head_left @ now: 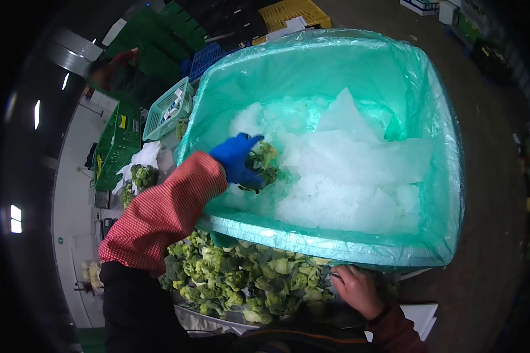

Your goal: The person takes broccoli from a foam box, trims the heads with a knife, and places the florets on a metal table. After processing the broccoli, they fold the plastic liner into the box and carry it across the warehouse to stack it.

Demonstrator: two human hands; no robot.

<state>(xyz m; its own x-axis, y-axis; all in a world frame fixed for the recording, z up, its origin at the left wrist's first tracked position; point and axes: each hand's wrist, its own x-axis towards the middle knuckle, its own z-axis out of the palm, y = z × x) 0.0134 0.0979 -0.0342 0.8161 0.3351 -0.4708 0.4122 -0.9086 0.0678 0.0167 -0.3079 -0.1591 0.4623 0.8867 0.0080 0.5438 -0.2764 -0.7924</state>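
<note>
A large box lined with green plastic film (335, 250) holds crushed ice (330, 200) and white sheets (359, 156). Over its left part, my left hand (238, 160), in a blue glove under a red checked sleeve, has its fingers around a broccoli head (265, 162). My bare right hand (356, 288) is below the box's near edge, closed on a small dark object that looks like a knife handle (335, 275); its blade is not clearly seen. Beside it, trimmed broccoli pieces (235, 276) lie heaped below the box.
Left of the box are broccoli heads (142, 175) near a white cloth (144, 156), a pale green basket (169, 109) and a green crate (118, 144). A person (115, 70) is at the upper left. A yellow pallet (294, 15) lies behind the box.
</note>
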